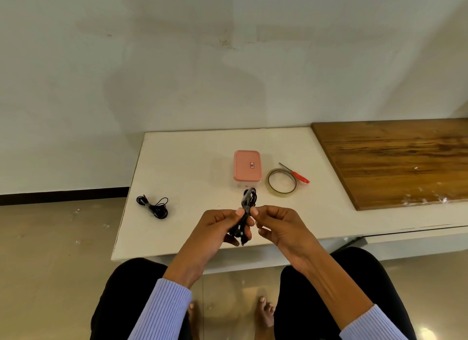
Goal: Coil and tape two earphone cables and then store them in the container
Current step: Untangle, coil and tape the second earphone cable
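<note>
Left hand grips coiled earphone cable at frame centre, right hand pinches it — light, floppy; hold mid-bundle.

Soft, even light fills the scene, fairly bright, with a broad faint shadow on the pale wall above the low white rectangular table. Below the table, the glossy beige floor shows dull reflections. Wide-angle distortion bends the table's edges outward, and fine detail looks slightly soft throughout.
</note>
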